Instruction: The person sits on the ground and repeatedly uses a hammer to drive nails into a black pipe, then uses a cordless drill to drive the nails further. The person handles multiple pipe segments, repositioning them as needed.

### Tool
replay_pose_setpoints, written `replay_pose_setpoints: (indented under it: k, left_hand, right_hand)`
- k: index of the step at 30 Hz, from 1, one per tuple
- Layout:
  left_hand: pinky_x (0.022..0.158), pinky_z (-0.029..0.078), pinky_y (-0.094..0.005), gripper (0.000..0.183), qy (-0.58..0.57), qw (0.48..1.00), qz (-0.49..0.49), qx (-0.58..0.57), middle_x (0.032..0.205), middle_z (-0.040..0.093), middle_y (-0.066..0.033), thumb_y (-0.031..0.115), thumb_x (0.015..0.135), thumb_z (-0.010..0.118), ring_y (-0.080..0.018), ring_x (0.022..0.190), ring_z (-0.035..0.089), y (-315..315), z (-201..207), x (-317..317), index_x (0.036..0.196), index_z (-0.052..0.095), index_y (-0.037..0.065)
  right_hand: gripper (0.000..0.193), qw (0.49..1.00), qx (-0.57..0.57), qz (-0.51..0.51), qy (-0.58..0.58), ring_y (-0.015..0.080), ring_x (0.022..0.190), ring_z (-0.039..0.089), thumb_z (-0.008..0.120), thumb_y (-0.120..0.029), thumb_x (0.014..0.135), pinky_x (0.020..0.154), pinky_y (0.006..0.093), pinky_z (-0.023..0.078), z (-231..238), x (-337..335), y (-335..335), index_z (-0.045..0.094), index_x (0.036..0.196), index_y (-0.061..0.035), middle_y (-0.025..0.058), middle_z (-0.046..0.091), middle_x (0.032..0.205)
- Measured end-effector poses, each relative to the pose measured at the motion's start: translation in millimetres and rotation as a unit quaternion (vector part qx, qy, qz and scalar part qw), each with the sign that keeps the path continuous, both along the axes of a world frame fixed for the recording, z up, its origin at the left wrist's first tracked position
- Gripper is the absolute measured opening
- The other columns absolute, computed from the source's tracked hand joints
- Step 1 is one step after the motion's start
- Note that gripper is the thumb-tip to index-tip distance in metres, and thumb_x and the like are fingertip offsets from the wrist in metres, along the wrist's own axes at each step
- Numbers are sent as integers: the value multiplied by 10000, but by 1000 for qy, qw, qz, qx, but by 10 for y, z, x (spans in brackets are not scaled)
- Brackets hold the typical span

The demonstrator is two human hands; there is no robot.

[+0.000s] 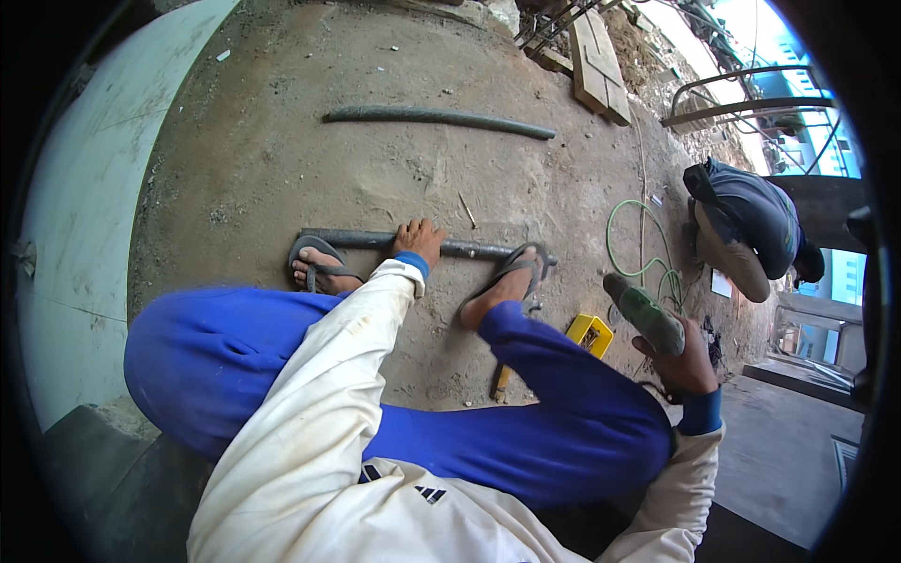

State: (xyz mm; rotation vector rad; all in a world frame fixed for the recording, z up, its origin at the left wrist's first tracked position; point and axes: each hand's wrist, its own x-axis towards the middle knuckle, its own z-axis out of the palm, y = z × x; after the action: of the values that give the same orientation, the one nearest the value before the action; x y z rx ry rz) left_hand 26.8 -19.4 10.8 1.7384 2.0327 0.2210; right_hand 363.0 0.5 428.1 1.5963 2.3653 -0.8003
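Note:
A dark metal pipe [361, 240] lies crosswise on the dirt ground in front of me, with my sandalled feet at its two ends. My left hand [419, 241] is closed over the middle of the pipe, fingers draped across its far side. Off to the right, my right hand [688, 358] grips a green angle grinder [649, 321] by its body, held up beside my right knee. The grinder's dark head points up and left, apart from the pipe. My palm hides part of its rear.
A second pipe [441, 116] lies farther off. Near my right leg are a yellow box [589, 335] and a hammer-like wooden handle [502, 383]. A green hose [612, 235] coils beyond. Another person [751, 220] bends over at right; a wooden plank [598, 70] lies far right.

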Motion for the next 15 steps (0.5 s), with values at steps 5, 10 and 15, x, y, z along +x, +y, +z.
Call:
replay_pose_setpoints:
  k: [5, 10, 15]
  left_hand:
    - [1049, 458, -462, 439, 41, 997, -71, 12, 1275, 580, -105, 57, 883, 759, -329, 1218, 587, -50, 9, -153, 1291, 641, 170]
    - [1034, 458, -463, 718, 24, 995, -88, 30, 1273, 576, -81, 40, 774, 859, -309, 1243, 565, -132, 35, -217, 1412, 593, 235]
    - [1032, 482, -455, 655, 53, 979, -192, -44, 1305, 583, -84, 39, 905, 731, -288, 1249, 576, -134, 294, -268, 1479, 614, 333]
  right_hand:
    - [403, 981, -16, -188, 40, 243, 938, 751, 836, -167, 881, 865, 383, 571, -1104, 557, -77, 742, 1245, -22, 159, 793, 1040]
    - [373, 960, 73, -268, 18, 415, 1033, 757, 828, -222, 888, 887, 470, 577, -2438, 512, -430, 738, 1198, -36, 226, 785, 1058]
    - [379, 935, 81, -316, 139, 305, 975, 768, 830, -191, 900, 881, 404, 574, -2872, 262, -762, 739, 1227, -23, 173, 795, 1048]
